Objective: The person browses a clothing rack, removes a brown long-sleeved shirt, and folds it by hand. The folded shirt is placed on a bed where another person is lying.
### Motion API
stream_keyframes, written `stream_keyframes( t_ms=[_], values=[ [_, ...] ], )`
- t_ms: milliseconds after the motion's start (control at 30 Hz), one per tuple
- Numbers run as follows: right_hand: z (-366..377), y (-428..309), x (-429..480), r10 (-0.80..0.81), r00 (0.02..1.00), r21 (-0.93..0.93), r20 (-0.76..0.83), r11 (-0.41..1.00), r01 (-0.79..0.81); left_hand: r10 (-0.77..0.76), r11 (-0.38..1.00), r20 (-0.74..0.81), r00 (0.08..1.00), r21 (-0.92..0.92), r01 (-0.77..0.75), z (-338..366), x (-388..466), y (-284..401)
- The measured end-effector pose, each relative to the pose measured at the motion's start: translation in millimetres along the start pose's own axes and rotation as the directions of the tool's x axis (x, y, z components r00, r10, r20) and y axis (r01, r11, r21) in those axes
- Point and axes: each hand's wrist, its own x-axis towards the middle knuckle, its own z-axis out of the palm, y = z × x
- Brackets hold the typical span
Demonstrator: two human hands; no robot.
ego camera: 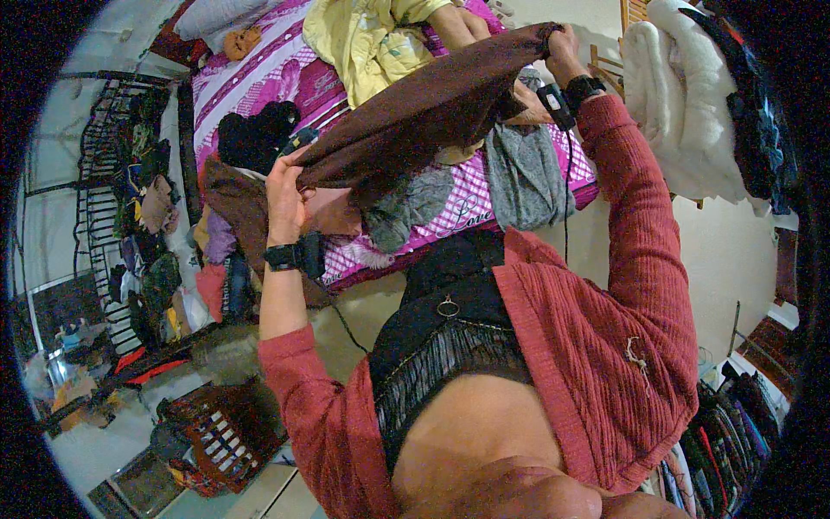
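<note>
A dark brown cloth garment (415,123) is stretched between my two hands above the bed. My left hand (288,194) grips its left end, with part of the brown cloth hanging beyond my wrist. My right hand (563,50) is closed on the upper right end, held higher and farther out. Below the cloth, a grey garment (528,178) lies at the bed's edge, and a darker grey-green garment (408,207) is partly covered. A black fluffy item (256,136) lies near my left hand. Both wrists wear black straps with devices.
The bed has a pink and white patterned sheet (240,84). Another person's legs (457,26) rest there beside a yellow cloth (369,58). A rolled white quilt (681,110) stands at right. Clothes fill a rack (155,214) at left; a brown plastic basket (224,434) sits below.
</note>
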Motion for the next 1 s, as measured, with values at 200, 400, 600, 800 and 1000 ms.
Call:
stream_keyframes(
  t_ms=[200, 400, 600, 800, 1000],
  values=[
    [-21, -10, 32, -0.340, 0.906, 0.000, 0.252, 0.936, 0.352, 0.117, 0.988, -0.107, 0.987, 0.109, -0.105, -17, 2, 5],
    [-40, -52, 29, -0.001, 0.719, -0.091, 0.695, 0.992, 0.089, 0.078, 0.995, -0.139, 0.987, 0.074, -0.068, -25, 8, -4],
    [-68, -87, 18, -0.184, 0.516, 0.045, 0.837, 0.962, 0.269, 0.074, 0.987, -0.248, 0.966, 0.160, -0.034, -31, 18, -13],
    [-70, -79, 30, -0.169, 0.758, 0.285, 0.630, 0.958, -0.023, 0.179, 0.974, -0.152, 0.972, 0.165, -0.154, -46, 25, -6],
    [-77, -57, 12, 0.025, 0.581, -0.120, 0.813, 0.985, 0.125, 0.001, 0.992, -0.074, 0.997, 0.125, 0.009, -58, -12, -16]
  ],
)
